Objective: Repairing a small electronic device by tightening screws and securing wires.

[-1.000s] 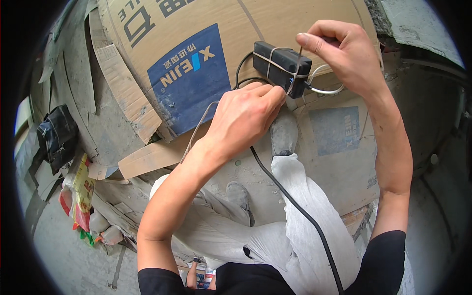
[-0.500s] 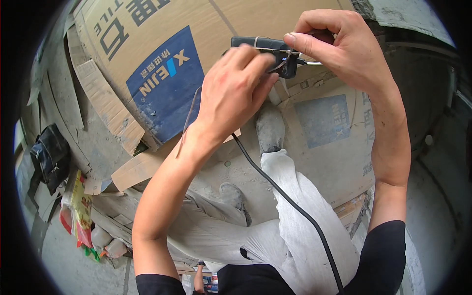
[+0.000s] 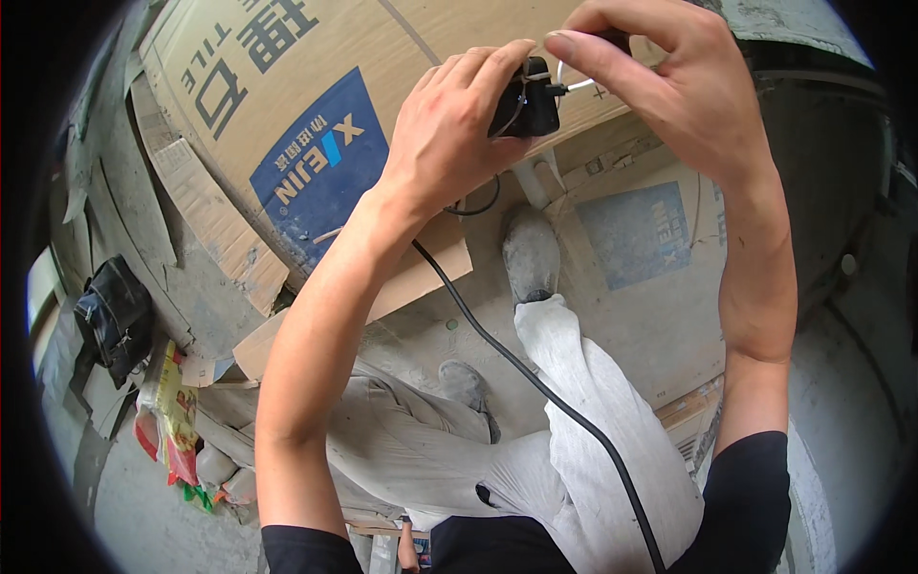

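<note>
A small black box-shaped device [image 3: 537, 107] is gripped in my left hand [image 3: 449, 120], whose fingers wrap over its left side and hide part of it. A thin band or wire crosses the device. A dark plug with a white cable [image 3: 579, 85] sits against its right side. My right hand [image 3: 660, 77] is closed just right of the device, thumb and fingers bent together at the white cable. Something dark shows behind the right fingers, too hidden to name. A thick black cable [image 3: 535, 381] runs from below my left wrist down across my leg.
Under my hands lies a large printed cardboard box [image 3: 402, 57], with torn cardboard strips [image 3: 215, 220] at left. A black bag [image 3: 117, 316] and a yellow-red plastic package [image 3: 170, 411] lie far left. My grey shoes [image 3: 531, 253] stand on dusty cardboard.
My left hand has moved up and right and closed around the device, which has turned and now shows its end. The right hand has risen slightly, away from the device's top.
</note>
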A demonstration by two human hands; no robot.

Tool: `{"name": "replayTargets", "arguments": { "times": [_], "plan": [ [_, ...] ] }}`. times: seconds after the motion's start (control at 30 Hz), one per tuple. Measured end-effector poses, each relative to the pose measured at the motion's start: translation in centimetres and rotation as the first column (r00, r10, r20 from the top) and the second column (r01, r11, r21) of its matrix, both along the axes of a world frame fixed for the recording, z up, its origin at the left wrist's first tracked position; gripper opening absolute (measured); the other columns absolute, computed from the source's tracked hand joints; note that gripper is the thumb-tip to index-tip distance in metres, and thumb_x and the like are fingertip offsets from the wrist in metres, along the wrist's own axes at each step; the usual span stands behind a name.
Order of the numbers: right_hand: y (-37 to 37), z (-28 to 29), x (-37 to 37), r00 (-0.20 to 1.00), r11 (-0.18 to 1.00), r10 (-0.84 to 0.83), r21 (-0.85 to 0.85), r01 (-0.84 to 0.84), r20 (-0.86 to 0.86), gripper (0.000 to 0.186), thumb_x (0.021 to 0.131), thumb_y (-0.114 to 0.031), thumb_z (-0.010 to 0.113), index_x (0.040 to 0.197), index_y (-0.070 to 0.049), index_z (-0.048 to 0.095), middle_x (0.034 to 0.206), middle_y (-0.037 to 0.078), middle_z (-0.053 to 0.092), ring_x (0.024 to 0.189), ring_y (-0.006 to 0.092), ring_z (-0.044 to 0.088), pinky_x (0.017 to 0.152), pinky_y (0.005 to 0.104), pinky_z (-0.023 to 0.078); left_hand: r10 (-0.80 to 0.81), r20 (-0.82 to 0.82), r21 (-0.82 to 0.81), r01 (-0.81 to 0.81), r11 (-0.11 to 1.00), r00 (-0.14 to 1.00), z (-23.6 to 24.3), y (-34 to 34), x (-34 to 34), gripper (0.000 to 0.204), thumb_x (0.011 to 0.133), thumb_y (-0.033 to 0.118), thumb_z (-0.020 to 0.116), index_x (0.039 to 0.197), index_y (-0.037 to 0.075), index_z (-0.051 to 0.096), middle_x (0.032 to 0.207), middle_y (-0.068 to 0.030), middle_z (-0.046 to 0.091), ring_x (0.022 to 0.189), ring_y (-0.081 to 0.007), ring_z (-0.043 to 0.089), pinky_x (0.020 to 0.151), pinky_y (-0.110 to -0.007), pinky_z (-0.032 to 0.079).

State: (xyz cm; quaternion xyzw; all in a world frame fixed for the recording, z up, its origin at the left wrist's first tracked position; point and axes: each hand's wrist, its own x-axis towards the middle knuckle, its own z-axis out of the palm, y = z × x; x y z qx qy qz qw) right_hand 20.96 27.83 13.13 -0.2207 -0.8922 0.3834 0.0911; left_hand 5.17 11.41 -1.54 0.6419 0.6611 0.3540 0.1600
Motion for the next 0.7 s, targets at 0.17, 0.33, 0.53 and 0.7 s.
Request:
{"name": "replayTargets", "arguments": {
  "times": [0.17,0.33,0.53,0.7],
  "plan": [
    [0.9,-2.9,1.3,0.898,0.764,0.143,0.623,0.167,-0.417,0.016,0.110,-0.014,0.083,0.105,0.001,0.080,0.091,0.003,0.074,0.084,0.0105,0.067,0.078,0.0270,0.054,0.083,0.130,-0.078,-0.073,0.994,0.988,1.0,-0.5,-2.0,0.098,0.083,0.024,0.103,0.169,0.012,0.057,0.150,-0.0152,0.074,0.133,-0.0372,0.074,0.113,-0.045,0.060],
    [-3.8,-6.0,3.4,0.874,0.975,-0.199,0.001,0.222,-0.444,0.010,0.108,-0.004,0.081,0.117,0.000,0.082,0.098,0.006,0.076,0.082,0.0124,0.066,0.073,0.0278,0.053,0.105,0.353,0.001,-0.112,0.994,0.930,2.7,-2.1,-2.3,0.101,0.079,0.017,0.105,0.165,0.008,0.053,0.144,-0.0201,0.075,0.135,-0.0372,0.076,0.115,-0.047,0.062],
    [-6.4,-7.2,1.3,0.926,0.955,-0.238,-0.245,0.168,-0.293,0.034,0.101,-0.006,0.082,0.135,-0.005,0.081,0.108,0.003,0.066,0.077,0.0093,0.055,0.069,0.0290,0.048,0.059,0.447,-0.033,-0.049,0.998,0.893,2.7,-4.3,-2.1,0.111,0.078,0.015,0.109,0.163,0.007,0.039,0.143,-0.0193,0.074,0.136,-0.0352,0.075,0.118,-0.048,0.060],
    [-5.9,-7.3,1.4,0.953,0.949,-0.198,-0.290,0.128,-0.229,0.037,0.101,-0.005,0.079,0.138,-0.008,0.081,0.118,0.002,0.063,0.078,0.0084,0.052,0.071,0.0273,0.047,0.042,0.431,-0.050,-0.022,0.998,0.902,3.3,-4.5,-1.8,0.111,0.076,0.014,0.111,0.160,0.007,0.040,0.141,-0.0143,0.072,0.137,-0.0327,0.074,0.121,-0.046,0.057]
  ]
}}
